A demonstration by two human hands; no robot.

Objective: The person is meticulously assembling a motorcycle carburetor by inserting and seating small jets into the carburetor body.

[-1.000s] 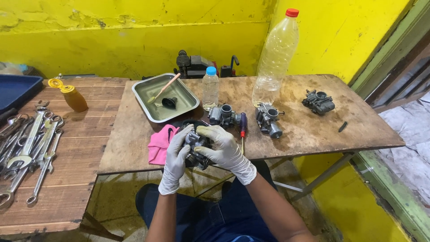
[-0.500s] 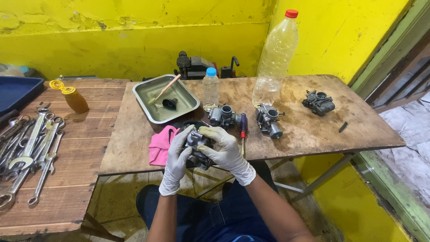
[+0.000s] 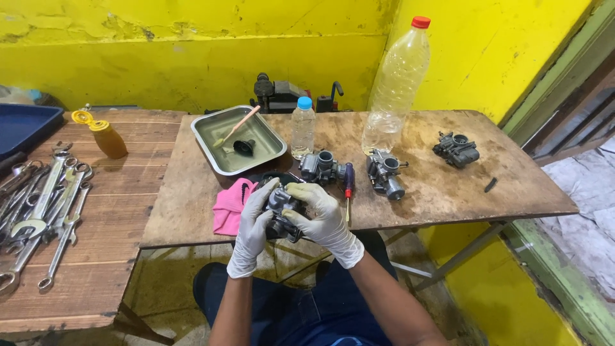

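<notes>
Both my hands wear white gloves and grip one dark metal carburetor (image 3: 282, 214) just off the front edge of the plywood table (image 3: 448, 198). My left hand (image 3: 252, 227) wraps its left side. My right hand (image 3: 320, 214) covers its top and right side, hiding much of the body. A pink rag (image 3: 229, 206) lies on the table edge right beside my left hand. A screwdriver (image 3: 348, 186) with a blue and red handle lies just right of my right hand.
Three more carburetors sit on the table: (image 3: 319, 166), (image 3: 385, 174), (image 3: 456, 149). A metal tray (image 3: 211, 150) holds a brush and a small black part. A small bottle (image 3: 303, 128) and a tall bottle (image 3: 397, 83) stand behind. Several wrenches (image 3: 38, 211) and an amber bottle (image 3: 106, 136) occupy the left table.
My hands have shifted slightly around the carburetor, turning it a little; both keep their hold. Nothing on the tables has moved.
</notes>
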